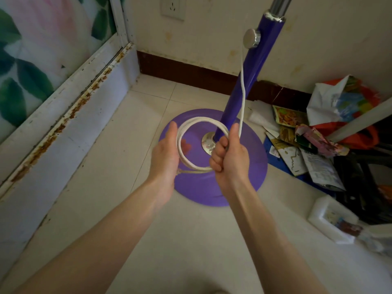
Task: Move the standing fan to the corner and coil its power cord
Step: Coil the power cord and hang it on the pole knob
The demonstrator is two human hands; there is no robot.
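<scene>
1. The right hand (230, 153) gripped the white power cord (199, 119), fingers curled round its loops.
2. The left hand (167, 154) reached through the loops, thumb up.
3. Both hung above the fan's purple base (212, 187) on the tiled floor (191, 240).
4. One strand ran up along the pole (252, 77).

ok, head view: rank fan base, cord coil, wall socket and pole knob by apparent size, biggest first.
1. fan base
2. cord coil
3. wall socket and pole knob: these look about alike. The socket is cut off by the top edge and the knob sits nearer the camera, so I won't rank them.
</scene>
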